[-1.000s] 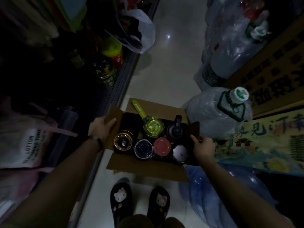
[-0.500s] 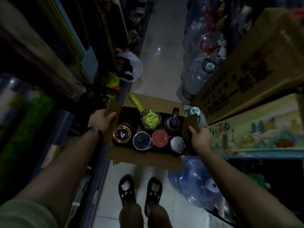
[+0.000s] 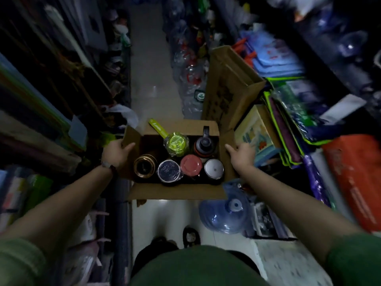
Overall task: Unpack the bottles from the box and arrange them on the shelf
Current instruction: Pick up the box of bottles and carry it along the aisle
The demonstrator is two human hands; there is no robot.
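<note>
I carry an open cardboard box [image 3: 177, 191] in front of me in a dim, narrow aisle. My left hand [image 3: 116, 152] grips its left flap and my right hand [image 3: 241, 155] grips its right flap. Several bottles stand upright inside: a gold-rimmed one [image 3: 145, 166], a dark wrapped lid [image 3: 169, 169], a pink lid [image 3: 191, 164], a white lid [image 3: 214, 168], a lime-green bottle [image 3: 176, 143] with a strap, and a black bottle [image 3: 204, 146] with a loop handle.
Dark crowded shelving [image 3: 51, 112] lines the left. To the right are a tall cardboard carton [image 3: 224, 89], stacked bags [image 3: 288, 124], an orange pack [image 3: 354, 178] and a blue water jug [image 3: 226, 215] on the floor. The tiled aisle [image 3: 148, 79] runs ahead.
The box has risen with both hands still gripping its flaps, and my view has lifted from the floor to show more of the aisle and the shelves on both sides.
</note>
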